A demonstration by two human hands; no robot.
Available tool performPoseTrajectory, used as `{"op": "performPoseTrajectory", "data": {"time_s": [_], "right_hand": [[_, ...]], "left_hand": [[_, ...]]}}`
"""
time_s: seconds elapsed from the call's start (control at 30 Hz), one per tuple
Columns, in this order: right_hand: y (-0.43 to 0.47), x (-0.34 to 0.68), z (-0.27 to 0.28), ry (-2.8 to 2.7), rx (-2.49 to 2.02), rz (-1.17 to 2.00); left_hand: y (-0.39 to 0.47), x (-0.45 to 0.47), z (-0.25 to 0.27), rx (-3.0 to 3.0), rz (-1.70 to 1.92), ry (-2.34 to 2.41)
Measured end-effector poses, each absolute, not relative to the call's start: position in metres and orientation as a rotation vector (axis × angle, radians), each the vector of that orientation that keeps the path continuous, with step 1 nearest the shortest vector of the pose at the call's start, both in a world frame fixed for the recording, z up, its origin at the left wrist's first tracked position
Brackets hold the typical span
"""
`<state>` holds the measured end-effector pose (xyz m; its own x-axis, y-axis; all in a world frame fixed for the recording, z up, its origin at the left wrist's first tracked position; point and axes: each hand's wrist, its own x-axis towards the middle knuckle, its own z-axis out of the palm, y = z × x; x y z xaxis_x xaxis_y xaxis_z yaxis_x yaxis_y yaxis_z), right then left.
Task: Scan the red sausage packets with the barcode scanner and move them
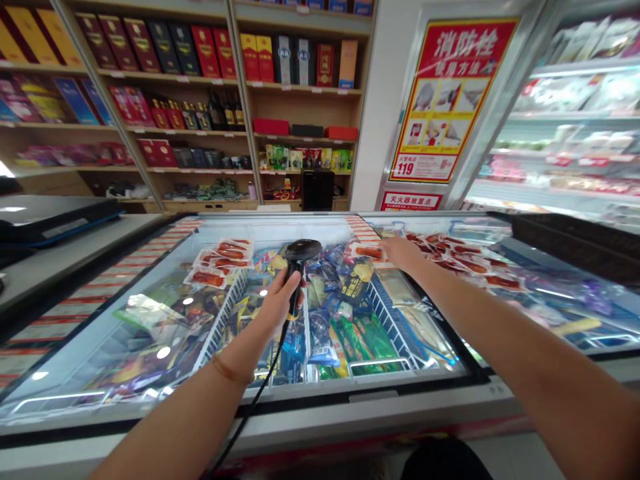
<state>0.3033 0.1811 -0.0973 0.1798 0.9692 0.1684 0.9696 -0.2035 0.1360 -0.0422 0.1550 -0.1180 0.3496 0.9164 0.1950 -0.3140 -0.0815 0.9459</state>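
My left hand (pixel 285 293) is wrapped round the handle of a black barcode scanner (pixel 303 250), held above the glass-topped freezer. Its cable runs down beside my forearm. Further right, my right hand (pixel 400 253) pinches the edge of a clear packet with a reddish-brown sausage (pixel 367 252); the fingertips are partly hidden. Several similar sausage packets (pixel 220 260) lie in a loose pile on the glass at the left. Beyond my right hand, a larger pile of such packets (pixel 465 260) rests on the right-hand glass.
Bagged frozen goods fill white wire baskets (pixel 385 313) in the freezer (pixel 370 397). A dark machine (pixel 55 217) stands on the left counter. Behind are shelves of boxes and bottles (pixel 225 110), a red and yellow poster (pixel 453 100) and a stocked cooler (pixel 575 127) at the right.
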Motion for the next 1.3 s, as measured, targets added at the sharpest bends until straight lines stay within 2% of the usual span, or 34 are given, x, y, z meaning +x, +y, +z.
{"op": "performPoseTrajectory", "data": {"time_s": [0.2,0.4,0.6,0.77,0.93,1.17,1.3], "right_hand": [[0.191,0.254,-0.125,-1.921,-2.301,-0.243],[0.206,0.248,-0.137,-1.823,-2.198,-0.300],[0.227,0.231,-0.148,-1.749,-1.984,-0.189],[0.213,0.205,-0.155,-1.344,-2.108,-0.277],[0.199,0.198,-0.165,-1.422,-2.197,-0.273],[0.199,0.213,-0.161,-1.432,-1.622,-0.061],[0.192,0.212,-0.152,-1.364,-1.479,0.023]], "left_hand": [[0.159,-0.046,-0.118,1.203,1.165,0.687],[0.161,-0.045,-0.122,1.209,1.165,0.676],[0.156,-0.046,-0.119,1.254,1.115,0.689],[0.157,-0.047,-0.119,1.241,1.133,0.691],[0.156,-0.047,-0.121,1.259,1.099,0.704],[0.155,-0.046,-0.123,1.250,1.085,0.686],[0.155,-0.047,-0.123,1.268,1.056,0.657]]}}
